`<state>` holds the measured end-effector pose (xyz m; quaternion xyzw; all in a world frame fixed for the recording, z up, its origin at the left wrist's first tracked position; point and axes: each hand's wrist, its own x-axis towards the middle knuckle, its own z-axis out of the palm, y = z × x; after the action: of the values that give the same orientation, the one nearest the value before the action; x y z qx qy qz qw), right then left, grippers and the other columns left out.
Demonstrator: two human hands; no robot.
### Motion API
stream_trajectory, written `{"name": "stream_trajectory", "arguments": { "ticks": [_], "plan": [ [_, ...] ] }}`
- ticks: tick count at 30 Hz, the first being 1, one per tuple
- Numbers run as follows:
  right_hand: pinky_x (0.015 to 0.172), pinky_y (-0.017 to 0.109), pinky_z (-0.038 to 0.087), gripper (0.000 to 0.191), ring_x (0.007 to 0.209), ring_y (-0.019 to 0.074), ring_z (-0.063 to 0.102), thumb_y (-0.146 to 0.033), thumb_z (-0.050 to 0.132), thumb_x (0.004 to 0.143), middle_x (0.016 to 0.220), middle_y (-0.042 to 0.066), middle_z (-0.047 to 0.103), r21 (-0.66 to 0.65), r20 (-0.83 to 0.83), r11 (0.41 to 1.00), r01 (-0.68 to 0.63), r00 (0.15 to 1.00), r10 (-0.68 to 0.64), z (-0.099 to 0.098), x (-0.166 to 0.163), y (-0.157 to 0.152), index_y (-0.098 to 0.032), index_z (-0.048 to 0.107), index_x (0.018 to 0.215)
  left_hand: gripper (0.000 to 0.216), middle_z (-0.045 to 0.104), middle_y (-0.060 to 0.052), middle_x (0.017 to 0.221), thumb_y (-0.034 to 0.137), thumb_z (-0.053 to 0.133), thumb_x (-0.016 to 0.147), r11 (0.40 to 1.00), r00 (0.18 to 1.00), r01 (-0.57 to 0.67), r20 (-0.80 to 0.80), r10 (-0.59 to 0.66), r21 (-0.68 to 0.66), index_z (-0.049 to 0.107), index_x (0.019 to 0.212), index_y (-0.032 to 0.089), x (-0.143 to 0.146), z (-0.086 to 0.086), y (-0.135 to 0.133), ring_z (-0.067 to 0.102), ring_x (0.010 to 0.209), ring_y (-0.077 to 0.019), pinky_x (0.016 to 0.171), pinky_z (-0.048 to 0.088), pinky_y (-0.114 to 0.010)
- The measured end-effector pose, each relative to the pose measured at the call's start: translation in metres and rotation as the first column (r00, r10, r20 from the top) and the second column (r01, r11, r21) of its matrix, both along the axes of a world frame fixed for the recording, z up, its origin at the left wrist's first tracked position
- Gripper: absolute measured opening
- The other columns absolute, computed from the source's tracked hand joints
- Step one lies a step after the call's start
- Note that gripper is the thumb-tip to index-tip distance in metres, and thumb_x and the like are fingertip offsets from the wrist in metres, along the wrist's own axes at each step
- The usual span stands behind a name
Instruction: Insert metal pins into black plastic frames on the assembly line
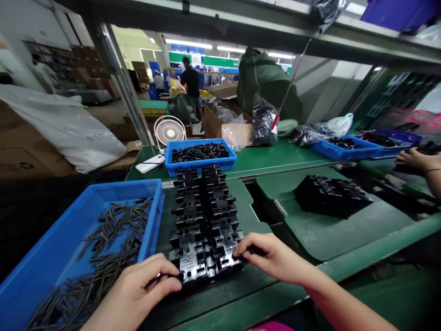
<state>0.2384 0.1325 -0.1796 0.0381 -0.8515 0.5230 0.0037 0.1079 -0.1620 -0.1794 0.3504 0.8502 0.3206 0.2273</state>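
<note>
A long black plastic fixture tray (203,216) made of several linked blocks lies on the dark green mat in front of me. My left hand (138,289) is curled at its near left corner, fingers pinched on a small dark part at the tray's edge. My right hand (272,257) rests on the near right corner, fingertips pinched on a small black piece against the tray. A blue bin (51,257) of several thin dark metal pins sits just left of my left hand.
A second blue bin (200,158) of black parts stands behind the tray, with a small white fan (168,131) beside it. Another black fixture (330,195) lies on a green mat at right. Another person's hand (418,158) works at the far right. Bags and cartons crowd the back.
</note>
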Motion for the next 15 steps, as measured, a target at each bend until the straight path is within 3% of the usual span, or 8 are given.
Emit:
{"name": "stream_trajectory", "arguments": {
  "ticks": [6, 8, 10, 12, 15],
  "plan": [
    [0.099, 0.033, 0.041, 0.031, 0.111, 0.0187, 0.058, -0.017, 0.051, 0.088, 0.114, 0.005, 0.066, 0.004, -0.015, 0.989, -0.151, 0.988, 0.151, 0.011, 0.009, -0.004, -0.029, 0.067, 0.113, 0.025, 0.061, 0.002, 0.080, 0.049, 0.052, 0.086, 0.999, 0.998, 0.016, -0.058, -0.018, -0.032, 0.064, 0.083, 0.027, 0.008, 0.004, 0.006, 0.056, 0.073, -0.0150, 0.067, 0.039, -0.024],
    [0.092, 0.033, 0.046, 0.028, 0.103, 0.0190, 0.061, -0.022, 0.054, 0.087, 0.121, 0.007, 0.062, -0.061, -0.016, 0.992, -0.110, 0.994, 0.109, 0.012, 0.008, 0.002, -0.028, 0.067, 0.111, 0.025, 0.061, 0.002, 0.081, 0.049, 0.053, 0.085, 0.999, 0.995, 0.030, -0.097, -0.034, -0.040, 0.065, 0.083, 0.027, 0.009, 0.002, 0.009, 0.056, 0.073, -0.0149, 0.067, 0.038, -0.024],
    [0.069, 0.028, 0.051, 0.024, 0.078, 0.0145, 0.065, -0.029, 0.058, 0.085, 0.121, 0.010, 0.061, -0.204, 0.008, 0.979, 0.021, 1.000, -0.020, 0.006, 0.004, 0.013, -0.025, 0.068, 0.107, 0.024, 0.061, 0.001, 0.081, 0.049, 0.056, 0.084, 0.999, 0.991, 0.035, -0.125, -0.040, -0.041, 0.065, 0.087, 0.027, 0.011, -0.001, 0.012, 0.057, 0.074, -0.0157, 0.068, 0.039, -0.024],
    [0.049, 0.022, 0.043, 0.024, 0.053, 0.0066, 0.056, -0.035, 0.060, 0.084, 0.109, 0.010, 0.065, -0.396, 0.056, 0.899, 0.185, 0.983, -0.177, -0.008, -0.002, 0.026, -0.022, 0.068, 0.102, 0.028, 0.060, 0.002, 0.077, 0.050, 0.062, 0.079, 0.999, 0.995, 0.007, -0.096, -0.010, -0.031, 0.065, 0.097, 0.028, 0.012, -0.003, 0.014, 0.056, 0.072, -0.0161, 0.068, 0.040, -0.024],
    [0.041, 0.017, 0.033, 0.024, 0.044, 0.0021, 0.045, -0.038, 0.066, 0.081, 0.089, 0.005, 0.066, -0.634, 0.129, 0.697, 0.336, 0.934, -0.332, -0.039, -0.012, 0.044, -0.019, 0.065, 0.093, 0.040, 0.053, 0.004, 0.068, 0.051, 0.068, 0.073, 0.986, 0.983, -0.158, 0.103, 0.152, 0.047, 0.061, 0.104, 0.027, 0.011, -0.001, 0.016, 0.048, 0.059, -0.0128, 0.059, 0.039, -0.023]
  ]
}}
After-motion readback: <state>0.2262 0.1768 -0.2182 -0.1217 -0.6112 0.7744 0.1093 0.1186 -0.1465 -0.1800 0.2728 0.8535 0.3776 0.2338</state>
